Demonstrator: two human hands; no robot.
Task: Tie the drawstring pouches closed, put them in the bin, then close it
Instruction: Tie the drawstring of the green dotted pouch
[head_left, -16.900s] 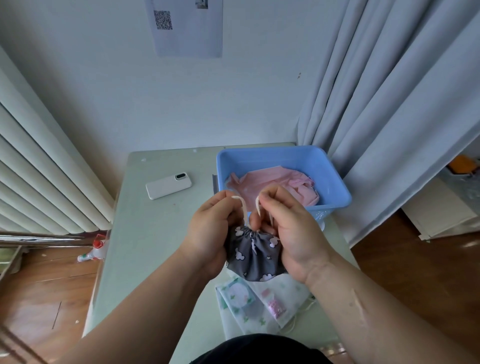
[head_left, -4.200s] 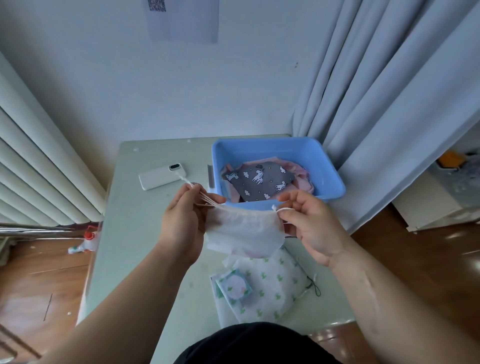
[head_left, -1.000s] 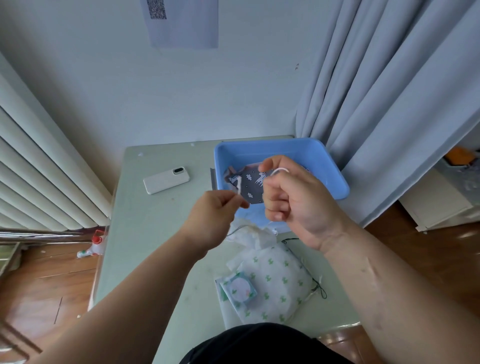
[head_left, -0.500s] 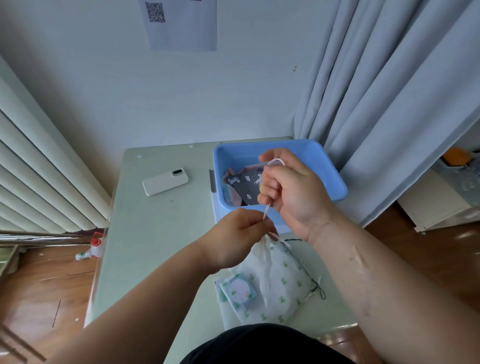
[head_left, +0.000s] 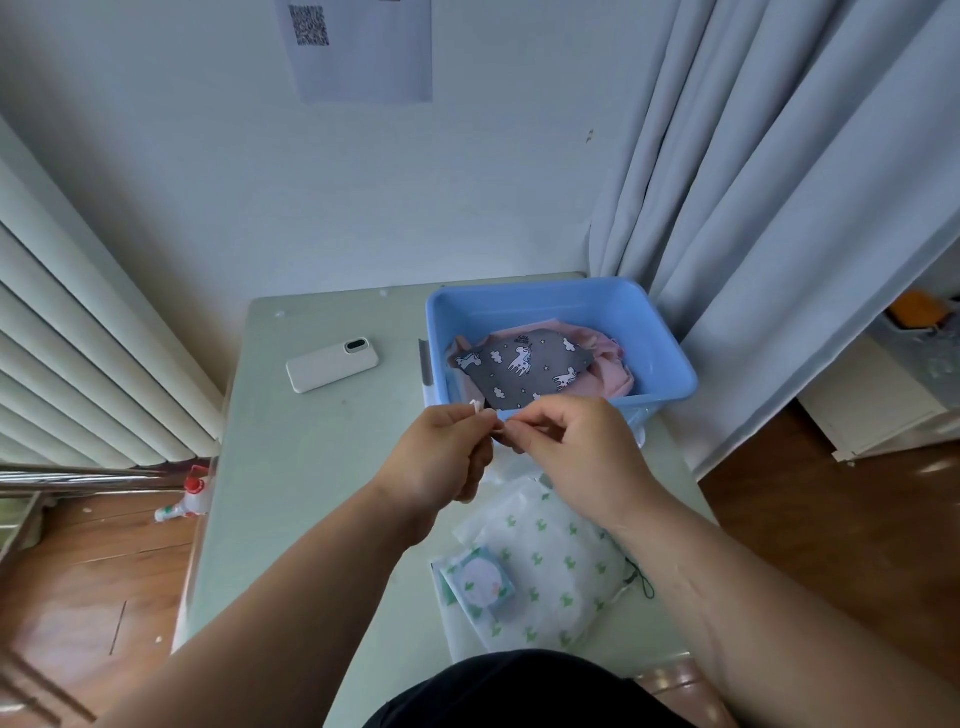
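My left hand and my right hand meet just in front of the blue bin, each pinching an end of a white drawstring. The white pouch it belongs to hangs below my hands and is mostly hidden by them. Inside the bin lies a grey unicorn-print pouch on top of a pink pouch. A white pouch with green cactus print lies on the table near me, with a small round-faced packet on it.
A white phone lies on the pale green table left of the bin. A clear lid edge shows beside the bin. Curtains hang at right, a radiator stands at left, and a spray bottle lies on the floor.
My right hand has come down from above the bin to meet my left hand. Both now pinch the string ends close together; the white pouch stays below them.
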